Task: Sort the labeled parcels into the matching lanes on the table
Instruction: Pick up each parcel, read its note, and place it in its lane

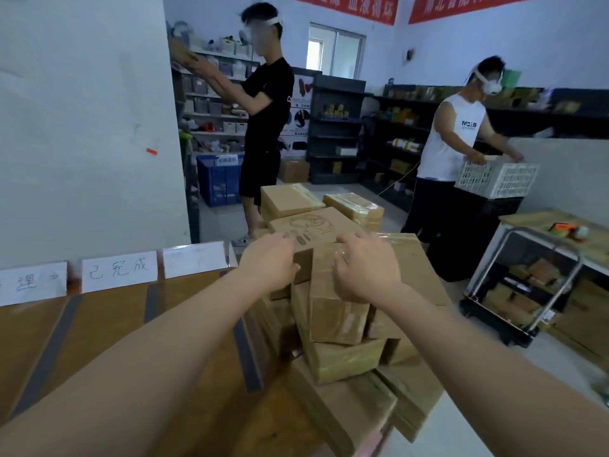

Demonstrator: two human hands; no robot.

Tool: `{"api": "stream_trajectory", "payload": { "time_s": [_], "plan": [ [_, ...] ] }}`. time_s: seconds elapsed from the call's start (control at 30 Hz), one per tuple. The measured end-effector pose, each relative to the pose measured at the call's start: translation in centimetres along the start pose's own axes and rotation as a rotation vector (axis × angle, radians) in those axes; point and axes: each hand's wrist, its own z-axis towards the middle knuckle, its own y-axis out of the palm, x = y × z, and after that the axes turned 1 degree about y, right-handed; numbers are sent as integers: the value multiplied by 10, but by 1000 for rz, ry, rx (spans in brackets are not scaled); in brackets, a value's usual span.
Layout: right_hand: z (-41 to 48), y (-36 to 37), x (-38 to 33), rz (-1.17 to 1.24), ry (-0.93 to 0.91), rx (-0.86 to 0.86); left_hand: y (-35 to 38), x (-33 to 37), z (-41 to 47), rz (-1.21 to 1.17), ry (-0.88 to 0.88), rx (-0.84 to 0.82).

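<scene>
brown cardboard parcel with a line drawing printed on top [313, 227] sits on a stack just right of the wooden table [108, 324]. the left hand [268, 267] grips its near left corner. the right hand [362, 268] curls over one tape-wrapped brown carton [336, 311] touching it. three white paper signs [119, 271] stand along the table's far edge. the middle one reads "已完成", the others are unclear. behind, one person holds one white plastic crate [497, 179].
</scene>
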Motion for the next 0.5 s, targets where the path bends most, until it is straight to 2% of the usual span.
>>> {"api": "stream_trajectory", "payload": {
  "time_s": [0.1,0.23,0.43,0.5],
  "plan": [
    [-10,2,19,9,39,-75,11,25,-6,-78,-85,-42],
    [-21,4,33,48,17,-107,16,45,-12,-314,-229,-150],
    [-31,3,38,331,-14,-146,22,66,-28,-618,-401,-223],
    [-31,1,38,519,29,-173,23,68,-33,-700,-448,-228]
  ]
}}
